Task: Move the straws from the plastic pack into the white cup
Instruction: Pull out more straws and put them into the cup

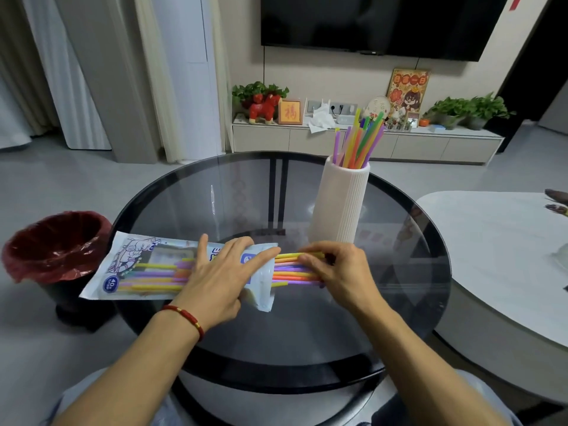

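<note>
A plastic straw pack (pixel 135 269) lies flat on the round glass table (pixel 399 318), its open end facing right. My left hand (pixel 224 275) presses down on the pack near that opening. Several coloured straws (pixel 292 270) stick out of the opening, and my right hand (pixel 338 272) has its fingers closed around their free ends. Just behind my right hand stands the tall ribbed white cup (pixel 341 204), upright, with several straws (pixel 359 142) standing in it.
A bin with a red liner (pixel 55 244) stands on the floor left of the table. A white table (pixel 504 253) adjoins on the right. A low TV cabinet (pixel 362 142) with plants and ornaments runs along the far wall.
</note>
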{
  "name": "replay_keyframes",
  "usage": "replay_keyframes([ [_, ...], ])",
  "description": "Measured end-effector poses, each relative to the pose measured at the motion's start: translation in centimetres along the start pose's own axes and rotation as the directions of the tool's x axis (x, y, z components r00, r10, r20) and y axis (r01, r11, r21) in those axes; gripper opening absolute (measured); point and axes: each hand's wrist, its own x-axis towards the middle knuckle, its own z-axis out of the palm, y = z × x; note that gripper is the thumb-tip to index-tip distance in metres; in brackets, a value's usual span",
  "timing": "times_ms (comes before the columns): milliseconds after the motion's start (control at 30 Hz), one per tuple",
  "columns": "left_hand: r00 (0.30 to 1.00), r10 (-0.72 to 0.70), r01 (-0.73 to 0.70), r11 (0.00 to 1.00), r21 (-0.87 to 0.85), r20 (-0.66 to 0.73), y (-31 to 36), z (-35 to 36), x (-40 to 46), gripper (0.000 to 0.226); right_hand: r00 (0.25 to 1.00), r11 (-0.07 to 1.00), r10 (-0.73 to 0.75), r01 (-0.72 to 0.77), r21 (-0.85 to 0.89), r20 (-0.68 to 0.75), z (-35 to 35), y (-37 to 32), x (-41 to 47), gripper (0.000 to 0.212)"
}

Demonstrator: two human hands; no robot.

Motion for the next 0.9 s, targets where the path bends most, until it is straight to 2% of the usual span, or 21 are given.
replay_keyframes([
  [67,1.0,-0.02,0.021,1.0,-0.008,0.016,-0.3,0.5,0.1,0.125,1.0,1.0,0.027,-0.027,0.016,-0.014,-1.1,0.1,0.2,0.016],
  [167,0.997,-0.019,0.023,0.998,-0.053,0.074,-0.6,0.7,0.2,0.127,0.997,1.0,-0.013,0.013,-0.007,-0.081,-2.3,0.5,0.5,0.011],
  [267,0.99,0.023,-0.003,0.989,-0.146,0.136,-0.4,0.3,0.0,0.113,0.995,0.997,-0.068,0.064,-0.049,-0.072,-3.0,1.0,0.4,0.012],
  [333,0.994,0.006,0.021,0.969,-0.247,0.108,0.2,-0.1,0.1,0.099,0.995,0.997,-0.065,0.061,-0.054,-0.074,-3.4,1.1,0.4,0.011],
  [400,0.998,-0.063,0.067,0.935,-0.347,0.023,0.9,-0.2,0.4,0.087,0.998,0.998,-0.01,0.013,0.058,-0.062,-4.1,0.9,0.3,0.009],
  [467,0.994,-0.093,0.069,0.946,-0.317,-0.061,1.4,0.2,0.9,0.074,0.998,0.966,0.052,-0.039,0.255,-0.045,-5.1,0.8,0.2,0.006],
  [633,0.995,-0.072,0.056,0.973,-0.226,-0.062,2.3,1.0,1.7,0.057,0.986,0.827,0.162,-0.111,0.552,-0.044,-6.4,0.4,-0.3,0.031],
  [767,0.997,-0.053,0.041,0.98,-0.194,-0.058,3.2,1.0,2.0,0.037,0.981,0.782,0.161,-0.063,0.621,-0.103,-7.1,-0.1,-0.4,0.035],
  [833,0.999,-0.036,0.032,0.981,-0.192,-0.017,3.5,1.2,2.1,0.025,0.984,0.754,0.14,-0.032,0.656,-0.112,-6.7,-0.5,-0.4,0.049],
  [900,0.999,-0.03,0.027,0.978,-0.206,-0.012,3.6,1.2,2.1,0.017,0.994,0.68,0.097,-0.024,0.733,-0.058,-5.6,-1.0,-0.6,0.074],
])
